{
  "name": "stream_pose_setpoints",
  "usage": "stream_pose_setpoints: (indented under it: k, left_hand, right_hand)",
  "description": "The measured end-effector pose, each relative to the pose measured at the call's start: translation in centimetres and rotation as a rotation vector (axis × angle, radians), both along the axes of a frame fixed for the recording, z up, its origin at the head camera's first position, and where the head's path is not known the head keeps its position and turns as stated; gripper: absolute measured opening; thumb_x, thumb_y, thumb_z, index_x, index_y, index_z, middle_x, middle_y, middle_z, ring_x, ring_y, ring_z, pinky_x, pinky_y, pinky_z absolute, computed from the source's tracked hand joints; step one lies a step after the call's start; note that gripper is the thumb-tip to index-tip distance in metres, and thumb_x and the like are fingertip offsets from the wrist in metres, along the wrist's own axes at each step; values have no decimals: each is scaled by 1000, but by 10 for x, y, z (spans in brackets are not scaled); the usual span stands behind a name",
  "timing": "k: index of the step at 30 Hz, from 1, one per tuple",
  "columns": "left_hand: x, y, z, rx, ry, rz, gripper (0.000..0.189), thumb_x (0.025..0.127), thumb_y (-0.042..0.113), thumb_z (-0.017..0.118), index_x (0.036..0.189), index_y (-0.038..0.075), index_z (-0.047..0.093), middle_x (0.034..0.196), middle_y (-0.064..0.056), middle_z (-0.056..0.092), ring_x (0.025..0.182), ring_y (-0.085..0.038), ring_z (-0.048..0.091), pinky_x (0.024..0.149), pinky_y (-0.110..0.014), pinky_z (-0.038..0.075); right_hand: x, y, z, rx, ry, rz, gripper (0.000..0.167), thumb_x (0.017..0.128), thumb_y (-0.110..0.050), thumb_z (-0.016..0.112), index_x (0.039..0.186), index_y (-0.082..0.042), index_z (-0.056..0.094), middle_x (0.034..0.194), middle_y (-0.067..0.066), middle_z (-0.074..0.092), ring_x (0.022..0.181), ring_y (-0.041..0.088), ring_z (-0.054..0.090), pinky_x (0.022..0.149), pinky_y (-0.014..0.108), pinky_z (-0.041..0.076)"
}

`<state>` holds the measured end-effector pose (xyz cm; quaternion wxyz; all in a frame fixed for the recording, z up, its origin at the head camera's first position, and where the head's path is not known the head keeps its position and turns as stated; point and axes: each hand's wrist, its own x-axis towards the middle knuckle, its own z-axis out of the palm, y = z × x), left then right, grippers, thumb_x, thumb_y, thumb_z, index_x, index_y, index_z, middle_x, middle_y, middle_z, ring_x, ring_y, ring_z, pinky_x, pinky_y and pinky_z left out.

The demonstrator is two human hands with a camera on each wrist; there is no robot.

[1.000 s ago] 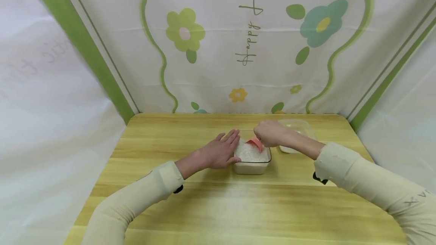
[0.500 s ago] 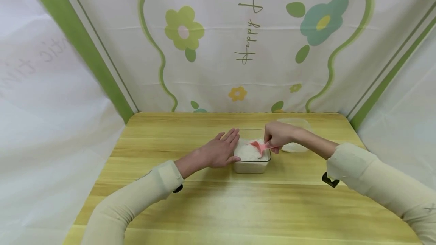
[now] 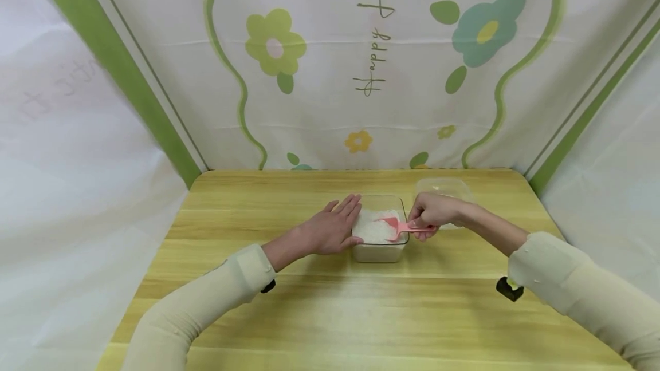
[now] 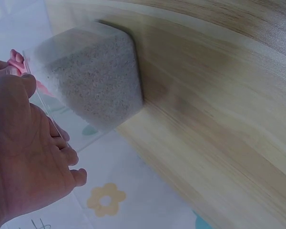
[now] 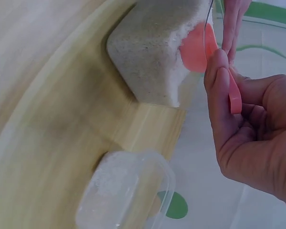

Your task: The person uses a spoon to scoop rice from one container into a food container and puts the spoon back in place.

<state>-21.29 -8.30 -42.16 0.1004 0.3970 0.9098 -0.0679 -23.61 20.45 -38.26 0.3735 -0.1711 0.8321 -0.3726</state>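
A clear square container (image 3: 378, 254) full of white rice (image 3: 367, 229) stands on the table. My left hand (image 3: 329, 232) rests along its left rim with the fingers extended. In the left wrist view, those fingers (image 4: 62, 138) lie against the rim. My right hand (image 3: 435, 212) pinches the handle of a pink scoop (image 3: 394, 224) between thumb and fingers. The scoop's bowl dips into the rice near the right side; in the right wrist view the pink bowl (image 5: 195, 50) shows through the clear wall, partly buried.
A low clear plastic tub (image 3: 446, 186) with some white rice in it stands to the right, partly behind my right hand. The wooden table (image 3: 335, 314) reaches back to a white flowered curtain (image 3: 330, 73), with more curtain at both sides.
My right hand has moved right and lowered, and the scoop has turned so its handle points right over the rim. The left hand stays at the container's left rim.
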Motion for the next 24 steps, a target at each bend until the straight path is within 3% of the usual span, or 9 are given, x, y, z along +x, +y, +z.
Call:
stream_pose_setpoints:
  k: [6,15,24]
  left_hand:
    - [0,-2,-1,5,0,-3,82,104,60,25,161,3,8,169,-14,0,157,-25,-2,125,-47,17]
    - [0,-2,-1,-2,0,-6,82,104,60,24,161,4,7,169,-14,0,157,-24,-2,126,-47,17]
    - [1,-2,1,4,-10,-7,82,104,61,24,161,3,6,169,-14,-2,157,-25,-2,125,-48,16]
  right_hand:
    - [4,10,-10,-90,-72,-65,21,96,3,55,100,15,71,68,4,69,60,7,64,57,19,55]
    - [13,20,-24,-203,-80,-115,21,98,1,54,102,16,69,73,5,70,64,8,67,62,22,58]
    - [15,28,-34,-239,-58,-141,25,100,2,50,109,17,67,81,11,73,68,10,70,65,23,59]
